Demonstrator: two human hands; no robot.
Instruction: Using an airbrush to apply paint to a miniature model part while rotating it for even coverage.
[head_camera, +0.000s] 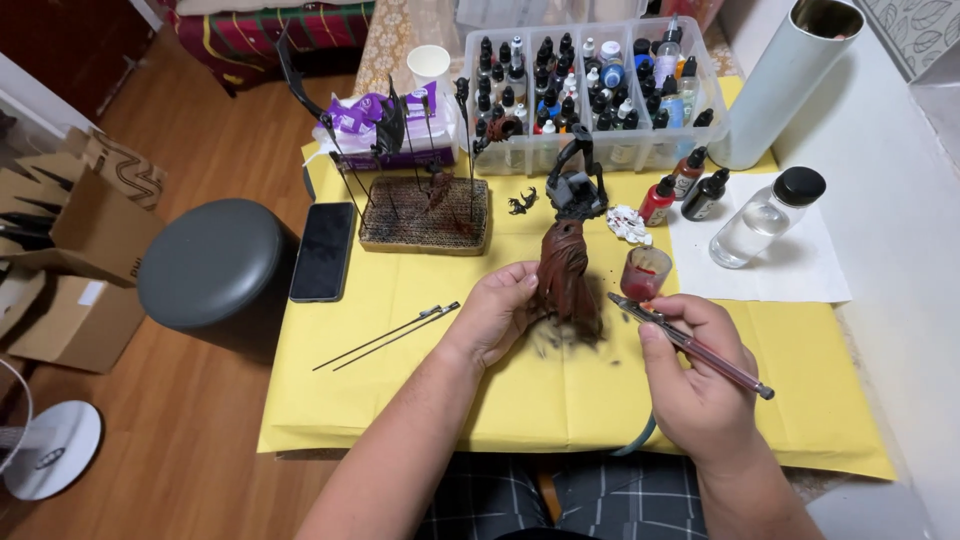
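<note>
My left hand (497, 312) grips a cloaked figurine (567, 258) by its lower edge; the figure is reddish-brown below with a dark grey top, standing over the yellow paper (420, 390). My right hand (697, 375) holds a slim airbrush (690, 344) like a pen, its tip pointing left at the figurine's lower part. A small cup of red paint (644, 272) stands just right of the figurine, above the airbrush tip. Dark specks dot the paper under the figure.
A clear bin of paint bottles (590, 90) sits at the back, a cork block with wired parts (424, 212) to its left, a black phone (323, 251), two thin rods (388, 336), a clear liquid bottle (765, 215), a white tube (785, 80). A dark round stool (215, 265) stands left.
</note>
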